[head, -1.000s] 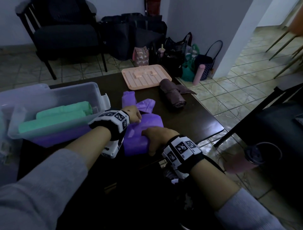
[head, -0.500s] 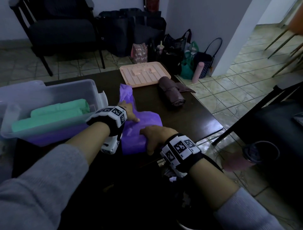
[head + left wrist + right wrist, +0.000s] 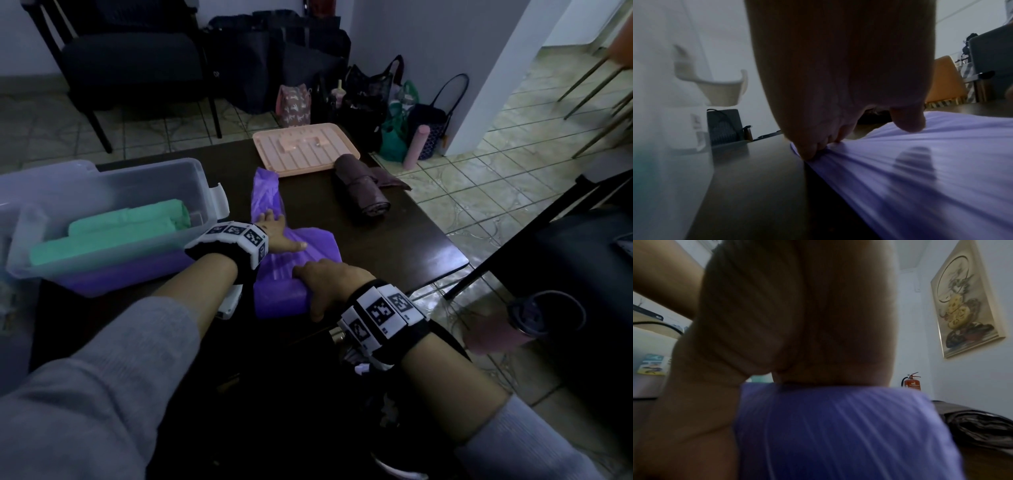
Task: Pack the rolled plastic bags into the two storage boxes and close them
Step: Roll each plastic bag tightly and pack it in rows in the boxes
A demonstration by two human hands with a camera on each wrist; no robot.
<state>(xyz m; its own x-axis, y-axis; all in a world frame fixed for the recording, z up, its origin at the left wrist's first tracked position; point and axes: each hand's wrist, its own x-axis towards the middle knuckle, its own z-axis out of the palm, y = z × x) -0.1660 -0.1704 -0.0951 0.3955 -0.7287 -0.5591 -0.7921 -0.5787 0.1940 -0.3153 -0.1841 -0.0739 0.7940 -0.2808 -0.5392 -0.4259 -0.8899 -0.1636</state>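
Observation:
A purple plastic bag (image 3: pixel 279 291) lies lengthwise on the dark table (image 3: pixel 394 246), its far end a narrow strip reaching toward the pink lid (image 3: pixel 305 147). My left hand (image 3: pixel 281 231) presses flat on the bag's middle with fingers spread; in the left wrist view the fingertips (image 3: pixel 812 151) push down on the pleated purple bag (image 3: pixel 920 178). My right hand (image 3: pixel 318 291) grips the thick near end, fingers curled over the top and thumb on the front. A clear storage box (image 3: pixel 205 192) at left holds two green rolls (image 3: pixel 113 233) over a purple one (image 3: pixel 120 277).
A rolled brown bag (image 3: pixel 366 192) lies right of the purple bag, near the table's right edge; the right wrist view shows the same brown bag (image 3: pixel 982 426). The pink lid rests at the table's far edge. Bags and a chair stand on the tiled floor beyond.
My left hand slid away from me along the purple bag and flattened its fingers; the loose far end is now drawn into a narrow strip. My right hand stayed on the near end.

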